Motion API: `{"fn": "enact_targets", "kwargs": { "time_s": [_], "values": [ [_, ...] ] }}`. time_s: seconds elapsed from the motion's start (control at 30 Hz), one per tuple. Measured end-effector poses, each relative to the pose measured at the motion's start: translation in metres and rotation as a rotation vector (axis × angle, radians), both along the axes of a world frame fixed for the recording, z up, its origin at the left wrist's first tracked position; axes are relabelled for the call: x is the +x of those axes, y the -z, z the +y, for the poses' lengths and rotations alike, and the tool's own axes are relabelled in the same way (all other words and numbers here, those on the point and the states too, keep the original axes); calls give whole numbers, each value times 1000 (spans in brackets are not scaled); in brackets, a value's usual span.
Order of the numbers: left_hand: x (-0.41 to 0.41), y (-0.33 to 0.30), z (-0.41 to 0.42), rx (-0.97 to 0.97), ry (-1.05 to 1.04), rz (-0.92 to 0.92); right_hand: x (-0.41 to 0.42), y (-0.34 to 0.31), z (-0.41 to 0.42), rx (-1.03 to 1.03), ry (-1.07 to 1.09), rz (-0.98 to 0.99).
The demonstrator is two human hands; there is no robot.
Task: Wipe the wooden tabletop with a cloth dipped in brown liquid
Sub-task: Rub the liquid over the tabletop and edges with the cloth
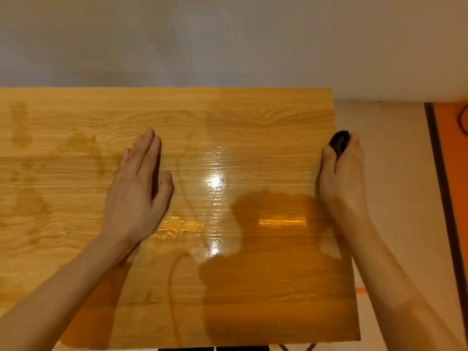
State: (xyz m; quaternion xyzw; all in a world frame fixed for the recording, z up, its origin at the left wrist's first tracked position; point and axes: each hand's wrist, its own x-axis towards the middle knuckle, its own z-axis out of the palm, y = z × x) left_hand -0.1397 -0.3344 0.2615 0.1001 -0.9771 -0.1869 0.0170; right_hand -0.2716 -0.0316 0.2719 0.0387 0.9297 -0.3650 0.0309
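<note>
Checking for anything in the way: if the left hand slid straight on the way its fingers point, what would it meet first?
Nothing on the tabletop: the left hand points toward the far edge over bare wood. Beyond that, probably the wall.

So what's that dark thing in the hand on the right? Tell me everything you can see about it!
The dark cloth looks nearly black and bunched into a small wad. The right hand grips it, fingers curled round it, so only its rounded top end pokes out above the hand. It sits at the right edge of the wooden tabletop, about halfway along that edge. Whether it presses on the wood cannot be told. Its weave and wetness are too small to make out.
</note>
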Motion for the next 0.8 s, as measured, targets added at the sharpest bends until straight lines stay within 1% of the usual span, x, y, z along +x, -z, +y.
{"fn": "enact_targets", "kwargs": {
  "time_s": [0.13,0.23,0.33,0.4,0.53,0.6,0.67,0.8],
  "values": [
    [-2,-1,0,19,-7,-10,-78,10,-28,56,17,64],
    [-2,-2,1,25,-5,-19,-113,8,-43,56,12,45],
    [-2,-3,2,33,0,-19,-118,9,-43,101,-113,182],
    [-2,-3,2,40,-5,-28,-118,13,-37,176,-216,267],
    [-3,-3,1,43,-6,-40,-127,17,-42,390,-256,314],
    [-4,-4,0,47,-8,-42,-128,13,-50,455,-274,301],
    [-5,-4,0,47,-6,-39,-122,6,-68,460,-334,253],
    [-2,-3,0,37,5,-28,-96,-6,-138,301,-540,194]
  ]
}}
